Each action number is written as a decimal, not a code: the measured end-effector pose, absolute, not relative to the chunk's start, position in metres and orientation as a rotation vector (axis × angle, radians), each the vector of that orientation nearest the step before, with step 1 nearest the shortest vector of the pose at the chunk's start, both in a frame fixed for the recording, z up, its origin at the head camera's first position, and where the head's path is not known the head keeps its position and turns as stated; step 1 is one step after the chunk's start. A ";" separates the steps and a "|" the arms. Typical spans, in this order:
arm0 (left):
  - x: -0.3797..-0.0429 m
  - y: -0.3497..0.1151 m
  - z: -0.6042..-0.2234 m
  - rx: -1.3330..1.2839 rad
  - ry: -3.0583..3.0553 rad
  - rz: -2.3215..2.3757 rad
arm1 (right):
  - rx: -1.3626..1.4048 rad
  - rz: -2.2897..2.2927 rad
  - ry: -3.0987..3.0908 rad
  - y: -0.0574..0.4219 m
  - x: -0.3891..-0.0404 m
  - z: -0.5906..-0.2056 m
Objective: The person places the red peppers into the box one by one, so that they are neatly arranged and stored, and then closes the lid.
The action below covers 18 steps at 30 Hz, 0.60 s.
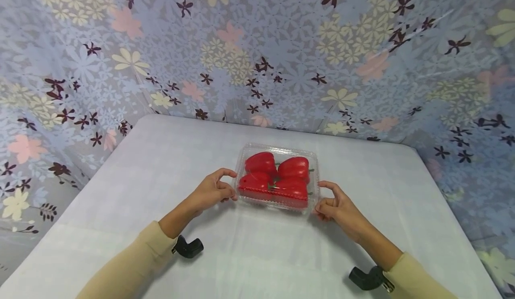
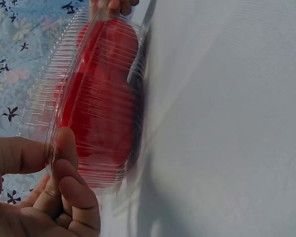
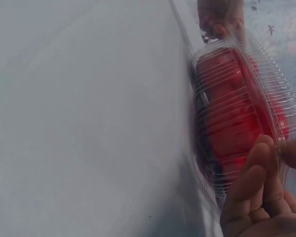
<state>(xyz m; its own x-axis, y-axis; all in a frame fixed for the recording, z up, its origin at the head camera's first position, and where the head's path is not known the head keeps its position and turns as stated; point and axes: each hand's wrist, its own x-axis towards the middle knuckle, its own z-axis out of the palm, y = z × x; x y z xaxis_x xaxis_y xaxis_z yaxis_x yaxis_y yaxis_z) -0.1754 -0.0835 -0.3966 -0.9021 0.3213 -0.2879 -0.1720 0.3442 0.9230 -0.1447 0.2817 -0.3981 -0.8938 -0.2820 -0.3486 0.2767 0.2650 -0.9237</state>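
A clear plastic clamshell box (image 1: 277, 149) holds several red bell peppers (image 1: 293, 168) with green stems, lying on their sides in two rows. Its ribbed walls (image 2: 101, 177) stand out in the left wrist view, and the lid lies over the base. At the left side, my left hand (image 1: 212, 190) pinches the rim between thumb and fingers. My right hand (image 1: 338, 207) grips the opposite rim the same way; in the right wrist view its fingertips (image 3: 261, 153) press on the rim from below. The box is close over the table, a shadow beneath it.
A white-covered table (image 1: 181, 147) spreads around the box. Behind it and at both sides hangs a floral-patterned cloth (image 1: 241, 57). Black wrist mounts (image 1: 189, 247) sit at the cuffs of both beige sleeves (image 1: 132, 263).
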 end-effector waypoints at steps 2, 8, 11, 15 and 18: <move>-0.176 -0.083 -0.397 0.146 2.193 1.575 | 0.014 -1.656 2.101 0.282 -0.144 -0.398; -0.176 -0.083 -0.395 0.139 2.215 1.551 | 0.079 -1.586 2.182 0.281 -0.143 -0.396; -0.175 -0.084 -0.394 0.133 2.237 1.539 | 0.084 -1.570 2.211 0.280 -0.143 -0.396; -0.175 -0.084 -0.394 0.138 2.269 1.536 | 0.061 -1.585 2.224 0.280 -0.142 -0.395; -0.175 -0.085 -0.394 0.147 2.282 1.539 | 0.044 -1.600 2.219 0.281 -0.142 -0.396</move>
<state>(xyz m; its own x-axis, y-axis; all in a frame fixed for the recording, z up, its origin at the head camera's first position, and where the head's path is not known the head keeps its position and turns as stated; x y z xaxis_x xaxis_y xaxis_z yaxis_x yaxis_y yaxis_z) -0.1749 -0.0847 -0.3943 -0.9211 0.2953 -0.2539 -0.1248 0.3939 0.9107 -0.1423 0.2808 -0.3958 -0.9184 -0.2058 -0.3378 0.2555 0.3433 -0.9038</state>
